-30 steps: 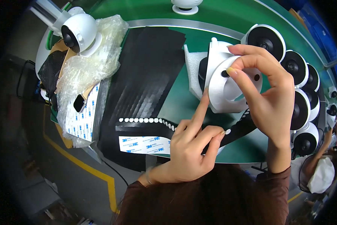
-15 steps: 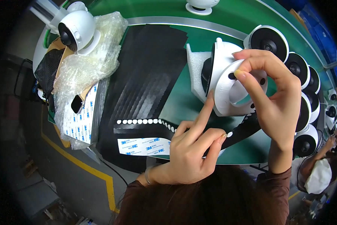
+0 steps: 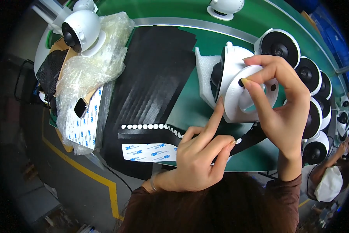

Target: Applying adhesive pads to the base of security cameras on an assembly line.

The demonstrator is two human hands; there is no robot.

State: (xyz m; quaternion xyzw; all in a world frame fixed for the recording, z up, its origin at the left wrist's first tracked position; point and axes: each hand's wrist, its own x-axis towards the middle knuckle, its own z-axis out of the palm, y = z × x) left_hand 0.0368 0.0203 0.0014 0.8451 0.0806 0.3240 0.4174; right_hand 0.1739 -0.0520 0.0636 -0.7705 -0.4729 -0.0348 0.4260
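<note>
A white dome camera (image 3: 236, 55) lies on its side in a white foam holder (image 3: 208, 66), its ring-shaped base (image 3: 232, 101) toward me. Round black pads (image 3: 273, 87) sit on the base. My right hand (image 3: 287, 101) is closed on the base's rim, thumb tip at a pad (image 3: 241, 82) and index finger at the upper edge. My left hand (image 3: 199, 159) rests its index fingertip against the base's left side. Its thumb and another finger pinch together at a black strip (image 3: 252, 138) with a white dot (image 3: 239, 140); the exact grip is partly hidden.
Black sheeting (image 3: 151, 66) with a row of white dots covers the middle; a printed backing sheet (image 3: 149, 152) lies on it. Several cameras (image 3: 277, 46) line the right. At left are bubble wrap (image 3: 91, 73), a smartwatch (image 3: 80, 107) and another camera (image 3: 81, 31). A person (image 3: 329, 182) is at far right.
The camera on the green surface at the top has shifted right. My right thumb has moved slightly at the pad on the base. My left hand keeps almost the same pose.
</note>
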